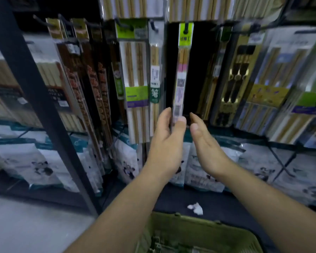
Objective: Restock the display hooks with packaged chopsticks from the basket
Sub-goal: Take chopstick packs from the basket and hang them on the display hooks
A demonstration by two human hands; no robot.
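A narrow chopstick pack [182, 70] with a lime-green header hangs from a black display hook [185, 28] in a dark gap of the rack. My left hand [169, 137] pinches the pack's lower end between thumb and fingers. Just to the right, my right hand [206, 143] is held up with straight fingers, close to the pack's bottom but apart from it. The olive-green basket [213, 229] sits at the bottom of the view below my forearms; what it holds is blurred.
Other chopstick packs [135, 79] hang on hooks to both sides. A black rack post [35, 88] slants down at the left. White bagged goods [204, 170] lie on the lower shelf. A crumpled white scrap [196, 209] lies on the dark base by the basket.
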